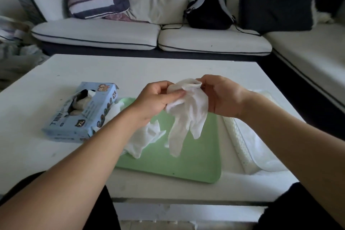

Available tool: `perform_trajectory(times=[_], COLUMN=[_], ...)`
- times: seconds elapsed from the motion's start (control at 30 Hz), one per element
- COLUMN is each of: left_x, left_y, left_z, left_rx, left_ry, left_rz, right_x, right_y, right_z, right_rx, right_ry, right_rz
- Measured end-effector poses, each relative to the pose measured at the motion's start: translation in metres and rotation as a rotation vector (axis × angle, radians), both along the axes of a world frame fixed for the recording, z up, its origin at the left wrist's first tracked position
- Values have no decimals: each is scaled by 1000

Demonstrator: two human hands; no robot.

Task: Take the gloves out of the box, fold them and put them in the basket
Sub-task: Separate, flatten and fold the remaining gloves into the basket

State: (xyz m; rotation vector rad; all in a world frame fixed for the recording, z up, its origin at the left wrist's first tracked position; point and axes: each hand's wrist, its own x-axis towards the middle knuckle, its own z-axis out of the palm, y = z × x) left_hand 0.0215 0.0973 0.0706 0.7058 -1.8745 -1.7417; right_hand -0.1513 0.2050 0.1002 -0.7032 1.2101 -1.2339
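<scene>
Your left hand (155, 99) and right hand (223, 95): both pinch one white glove (188, 112), its fingers hanging over the green mat (186, 162); box (82, 114) at left; basket (240, 136) at right.

Bare white table (168, 67) beyond the hands, open right across to the far edge. At left, blue glove box (82, 114) blocking the near-left corner. In the middle, green mat (186, 164) with loose gloves (145, 136) heaped at its left end. At right, white basket (248, 147), possibly mesh-sided, close against the mat.
</scene>
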Motion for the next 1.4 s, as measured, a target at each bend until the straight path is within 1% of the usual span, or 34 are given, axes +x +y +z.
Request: perform_trajectory(times=[0.07, 0.2, 0.23, 0.27, 0.33, 0.43, 0.47, 0.5, 0.57, 0.63, 0.7, 0.73, 0.8, 0.83, 0.87, 0.93, 0.97, 1.0, 1.1, 1.17, 1.27, 1.33, 1.4], left_x=[-4, -9, -12, -15, -20, -24, -24, -23, -21, -20, -19, -17, -13, -11, -10, -10, -10, -9, -1, 4, 10, 10, 10], left_y=[-2, -2, 1, 5, 12, 21, 21, 21, 21, 22, 20, 18, 18, 19, 19, 18, 17, 16, 13, 12, 15, 16, 13], left_z=[-3, -1, 1, 3, 4, 0, -2, -4, -5, -5, -2, -1, 4, 6, 8, 6, 4, 3, 6, 11, 20, 23, 22], left_rx=[23, 34, 77, 133, 230, 288, 296, 307, 328, 305, 241, 215, 206, 161, 69, -150, -215, -233, -161, -60, 95, 125, 79], left_ry=[6, 37, 56, 76, 101, 65, 38, 15, 3, 0, -13, -17, -9, -20, -43, -95, -129, -160, -189, -169, -135, -148, -228], left_rz=[28, 82, 84, 80, 72, 24, 2, -13, 6, 81, 141, 133, 37, -24, -75, -116, -119, -136, -207, -264, -367, -379, -356], right_x=[-5, -4, -2, 1, 8, 15, 17, 19, 25, 32, 33, 34, 31, 30, 28, 24, 21, 17, 4, -4, -6, -3, -2], right_y=[5, 19, 22, 24, 23, 17, 14, 12, 11, 11, 12, 13, 14, 15, 15, 17, 19, 22, 31, 36, 39, 36, 31], right_z=[-4, -1, -1, -2, -7, -17, -20, -21, -24, -26, -29, -29, -29, -27, -25, -19, -14, -9, 9, 17, 16, 9, -1], right_rx=[14, -28, -51, -74, -128, -203, -235, -269, -338, -318, -267, -247, -203, -165, -128, -55, -24, 0, 56, 86, 99, 91, 107], right_ry=[23, -40, -40, 2, 223, 734, 871, 951, 987, 1029, 1080, 1067, 964, 910, 874, 819, 791, 760, 632, 540, 461, 395, 408], right_rz=[-31, 146, 181, 182, 99, -220, -265, -254, -180, -169, -212, -239, -304, -333, -346, -284, -207, -116, 110, 178, 256, 316, 334])
